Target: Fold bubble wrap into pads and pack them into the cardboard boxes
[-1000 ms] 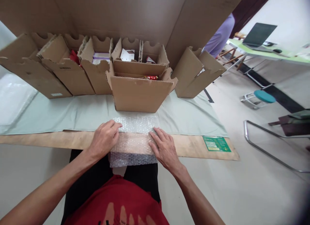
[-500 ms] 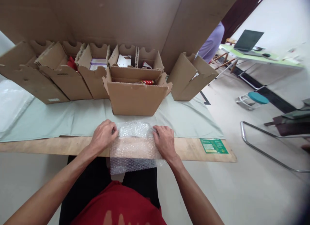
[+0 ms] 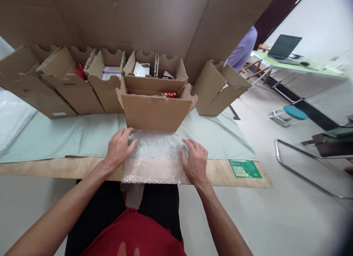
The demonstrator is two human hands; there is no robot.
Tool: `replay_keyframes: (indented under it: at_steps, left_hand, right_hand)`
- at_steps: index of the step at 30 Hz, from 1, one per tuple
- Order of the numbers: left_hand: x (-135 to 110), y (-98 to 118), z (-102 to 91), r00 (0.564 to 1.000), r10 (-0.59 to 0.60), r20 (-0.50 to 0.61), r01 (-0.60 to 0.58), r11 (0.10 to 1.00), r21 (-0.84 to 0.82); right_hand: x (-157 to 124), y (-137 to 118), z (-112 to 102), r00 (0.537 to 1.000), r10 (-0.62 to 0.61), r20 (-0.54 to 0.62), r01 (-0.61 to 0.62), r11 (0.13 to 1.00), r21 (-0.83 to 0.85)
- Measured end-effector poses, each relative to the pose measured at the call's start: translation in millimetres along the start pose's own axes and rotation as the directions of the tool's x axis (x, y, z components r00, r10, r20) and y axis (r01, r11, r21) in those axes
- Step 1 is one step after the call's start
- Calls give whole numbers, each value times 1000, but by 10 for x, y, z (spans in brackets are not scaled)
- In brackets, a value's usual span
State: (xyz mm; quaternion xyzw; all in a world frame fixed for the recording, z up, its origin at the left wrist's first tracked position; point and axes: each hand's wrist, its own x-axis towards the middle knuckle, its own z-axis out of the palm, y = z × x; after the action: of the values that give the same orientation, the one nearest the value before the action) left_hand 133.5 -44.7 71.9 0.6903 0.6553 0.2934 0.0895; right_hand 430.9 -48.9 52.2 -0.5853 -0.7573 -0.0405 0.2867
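A clear sheet of bubble wrap (image 3: 157,157) lies flat across the green cloth and the bare wooden table edge in front of me. My left hand (image 3: 119,147) rests at its left side, thumb apart from the fingers. At the right side my right hand (image 3: 194,158) touches the sheet, with fingers spread. Just beyond the sheet's far edge stands an open cardboard box (image 3: 151,111), which has a red-wrapped item (image 3: 168,94) in it.
Several open cardboard bins (image 3: 73,94) line the back, some with small packs inside. Another cardboard bin (image 3: 217,87) stands at right. More plastic wrap (image 3: 13,116) lies far left. A green label (image 3: 245,169) is on the table edge. Beyond are a laptop (image 3: 284,48) and a stool (image 3: 294,112).
The bubble wrap has moved forward, and its near part no longer hangs over the table edge. Both hands have opened from a pinch; the right has shifted slightly outward.
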Motion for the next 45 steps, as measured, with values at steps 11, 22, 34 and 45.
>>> replay_keyframes:
  at_steps: [11, 22, 34, 45]
  left_hand:
    - [299, -110, 174, 961, -142, -237, 77, 961, -264]
    - [340, -126, 74, 979, -115, -166, 83, 979, -189]
    - [-256, 337, 383, 878, 380, 291, -425, 899, 108]
    - [-527, -14, 142, 940, 221, 258, -298, 902, 312]
  right_hand:
    - [700, 29, 149, 983, -23, 181, -8, 986, 168]
    - [719, 45, 204, 986, -10, 169, -29, 973, 228]
    - [185, -519, 197, 889, -298, 348, 237, 949, 208]
    - [50, -81, -92, 943, -16, 332, 52, 994, -101]
